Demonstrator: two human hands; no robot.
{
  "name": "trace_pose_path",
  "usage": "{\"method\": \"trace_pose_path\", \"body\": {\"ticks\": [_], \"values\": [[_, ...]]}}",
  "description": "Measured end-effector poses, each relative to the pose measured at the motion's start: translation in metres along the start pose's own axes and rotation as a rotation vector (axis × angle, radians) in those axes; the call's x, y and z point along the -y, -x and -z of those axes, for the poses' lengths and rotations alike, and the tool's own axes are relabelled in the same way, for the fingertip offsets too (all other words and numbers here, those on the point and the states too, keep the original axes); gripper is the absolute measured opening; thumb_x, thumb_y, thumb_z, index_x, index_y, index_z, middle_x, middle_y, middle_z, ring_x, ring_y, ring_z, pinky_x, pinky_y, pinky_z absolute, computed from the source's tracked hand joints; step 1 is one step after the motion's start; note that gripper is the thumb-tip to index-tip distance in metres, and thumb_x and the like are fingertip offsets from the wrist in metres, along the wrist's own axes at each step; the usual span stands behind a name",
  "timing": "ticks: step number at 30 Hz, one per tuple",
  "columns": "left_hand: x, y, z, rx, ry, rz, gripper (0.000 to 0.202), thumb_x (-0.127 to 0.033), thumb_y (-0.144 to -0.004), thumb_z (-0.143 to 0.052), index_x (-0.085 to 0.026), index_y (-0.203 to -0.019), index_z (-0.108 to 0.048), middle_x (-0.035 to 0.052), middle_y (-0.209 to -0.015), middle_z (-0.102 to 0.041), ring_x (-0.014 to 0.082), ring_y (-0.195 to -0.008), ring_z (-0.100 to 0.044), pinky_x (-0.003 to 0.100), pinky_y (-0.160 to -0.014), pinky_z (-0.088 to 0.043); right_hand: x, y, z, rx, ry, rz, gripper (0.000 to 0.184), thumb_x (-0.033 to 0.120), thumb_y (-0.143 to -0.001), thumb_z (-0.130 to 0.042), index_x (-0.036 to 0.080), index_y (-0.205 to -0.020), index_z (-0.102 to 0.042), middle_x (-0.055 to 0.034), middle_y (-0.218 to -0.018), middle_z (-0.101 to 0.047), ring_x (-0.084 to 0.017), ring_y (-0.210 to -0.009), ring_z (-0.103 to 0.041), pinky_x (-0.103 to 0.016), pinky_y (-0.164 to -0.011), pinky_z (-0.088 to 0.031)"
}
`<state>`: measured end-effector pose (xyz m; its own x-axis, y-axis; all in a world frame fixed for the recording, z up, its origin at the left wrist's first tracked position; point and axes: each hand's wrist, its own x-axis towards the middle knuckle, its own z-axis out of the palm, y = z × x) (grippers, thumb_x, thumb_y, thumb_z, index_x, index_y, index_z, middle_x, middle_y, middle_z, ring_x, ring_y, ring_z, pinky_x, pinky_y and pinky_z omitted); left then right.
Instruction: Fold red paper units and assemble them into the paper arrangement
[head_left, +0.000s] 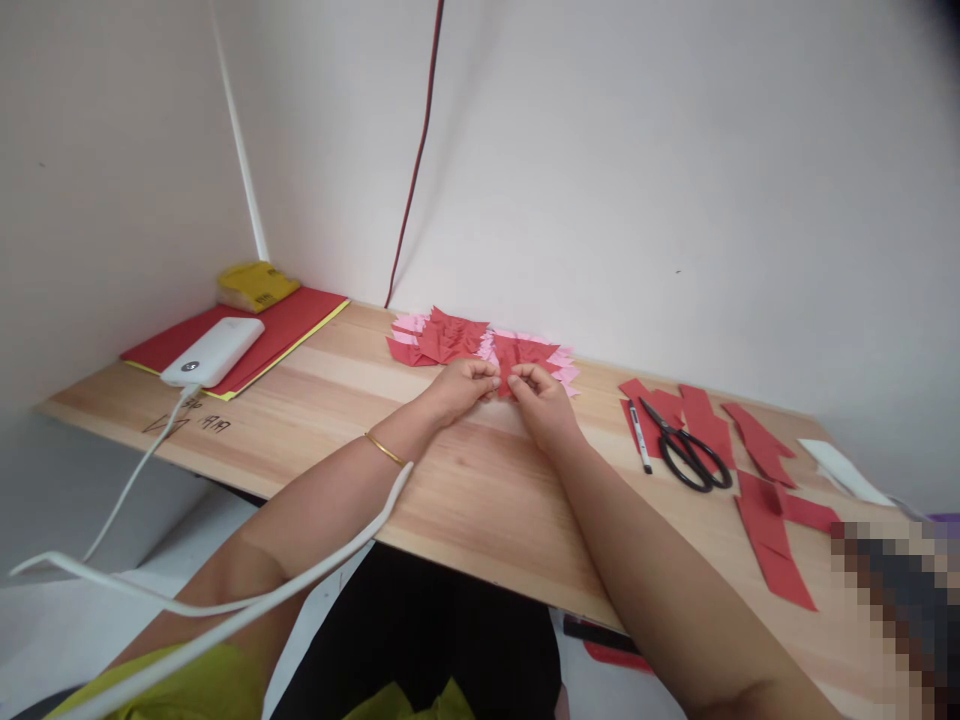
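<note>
My left hand (459,386) and my right hand (541,396) meet over the middle of the wooden table (465,490). Both pinch a small folded red paper piece (504,378) between fingers and thumbs. Just behind them lies a spread of folded red and pink paper pieces (457,337) along the wall. A thin gold bangle (385,449) circles my left wrist.
Black scissors (688,448) and a pen (640,438) lie on red paper strips (761,500) at the right. At the left, a white power bank (213,351) with a cable rests on red sheets (292,318), beside a yellow packet (255,285). A white scrap (844,468) sits far right.
</note>
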<state>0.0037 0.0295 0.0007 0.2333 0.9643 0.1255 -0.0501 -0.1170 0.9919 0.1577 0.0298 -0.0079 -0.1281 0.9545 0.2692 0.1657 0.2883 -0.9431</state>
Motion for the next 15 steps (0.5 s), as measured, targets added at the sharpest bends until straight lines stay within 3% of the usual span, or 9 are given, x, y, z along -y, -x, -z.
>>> {"method": "trace_pose_path", "body": {"ticks": [11,15], "values": [[-0.0058,0.0032,-0.0022,0.006,-0.034,0.015,0.016,-0.028,-0.067,-0.061,-0.014,-0.063,-0.054,-0.0028,-0.056,-0.050,0.0079,-0.054,-0.044,0.023,-0.058,-0.034,-0.0030,-0.0015,0.0004,0.004,0.015,0.009,0.020,0.037,-0.074,-0.056,0.019,-0.082,-0.057,0.0011,-0.074,-0.057,-0.012,-0.063,-0.049,-0.025,-0.061,-0.039],[-0.0076,0.0038,-0.0015,0.012,-0.208,-0.035,0.015,-0.025,-0.070,-0.056,-0.015,-0.060,-0.052,-0.0033,-0.056,-0.047,0.0089,-0.054,-0.041,0.023,-0.056,-0.031,-0.0003,-0.0009,0.0002,0.002,0.078,0.029,0.016,0.034,-0.072,-0.055,0.020,-0.079,-0.056,0.0019,-0.070,-0.056,-0.012,-0.060,-0.048,-0.026,-0.059,-0.039]]}}
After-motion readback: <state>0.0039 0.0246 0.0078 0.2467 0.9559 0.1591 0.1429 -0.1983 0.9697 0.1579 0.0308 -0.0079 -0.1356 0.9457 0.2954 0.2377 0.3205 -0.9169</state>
